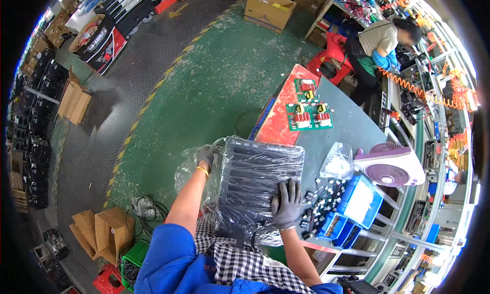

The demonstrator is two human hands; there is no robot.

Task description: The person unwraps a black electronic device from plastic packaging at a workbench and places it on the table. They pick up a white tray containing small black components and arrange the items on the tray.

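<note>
Grey-gloved hands (pixel 288 204), black plastic-wrapped panel (pixel 260 184), green circuit boards (pixel 308 115), blue bins (pixel 362 202).

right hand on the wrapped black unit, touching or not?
Touching. The head view shows the gloved right hand lying flat, fingers spread, on the plastic wrap over the black unit, with no gap visible.

Grey gloves, yellow left wristband, blue trousers, black-white checked apron.
</note>
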